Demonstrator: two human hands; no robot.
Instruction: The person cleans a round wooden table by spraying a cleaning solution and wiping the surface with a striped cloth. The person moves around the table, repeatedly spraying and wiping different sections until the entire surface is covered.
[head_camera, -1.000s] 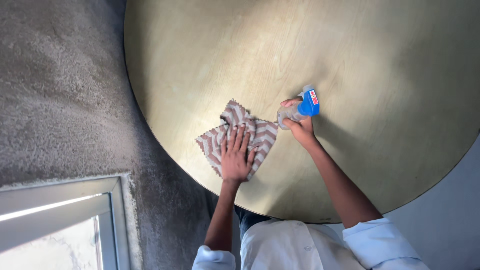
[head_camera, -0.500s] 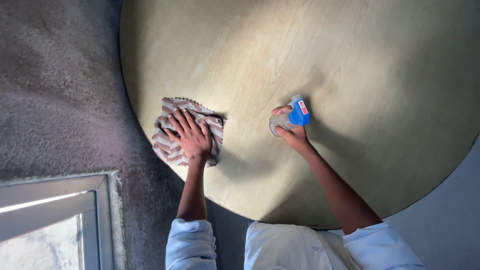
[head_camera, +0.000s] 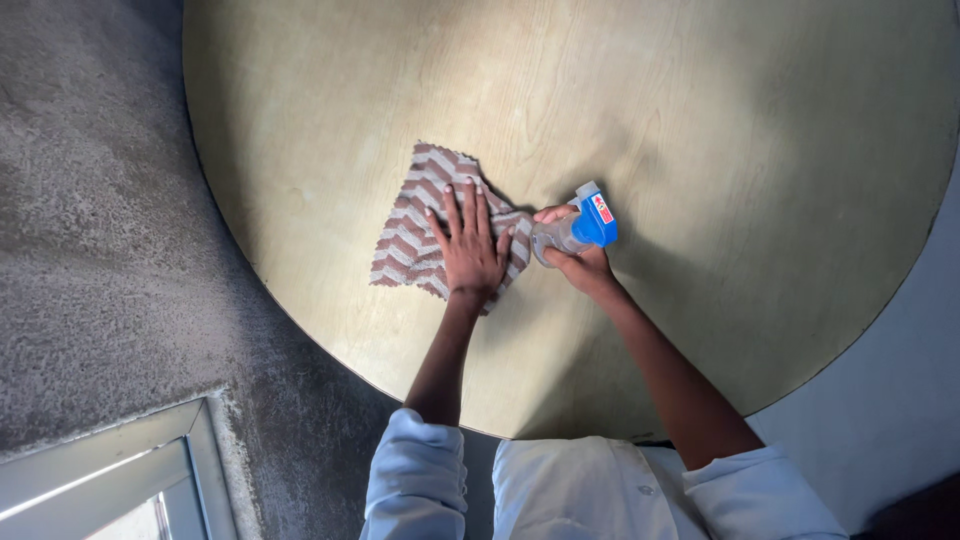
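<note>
My left hand lies flat, fingers spread, on a brown and white zigzag cloth spread on a round, light wooden table. Just to its right, my right hand grips a clear spray bottle with a blue nozzle head, standing on the tabletop. The cloth's right edge nearly touches the bottle. Both forearms reach in from the bottom of the view, with white sleeves rolled up at the elbows.
Grey carpet surrounds the table on the left. A window frame shows at the bottom left. A pale floor or wall strip lies beyond the table's right edge.
My left hand slid the cloth from the table's left edge back to the right, beside the bottle, and the cloth has spread flatter. The right hand and bottle stayed nearly still.
</note>
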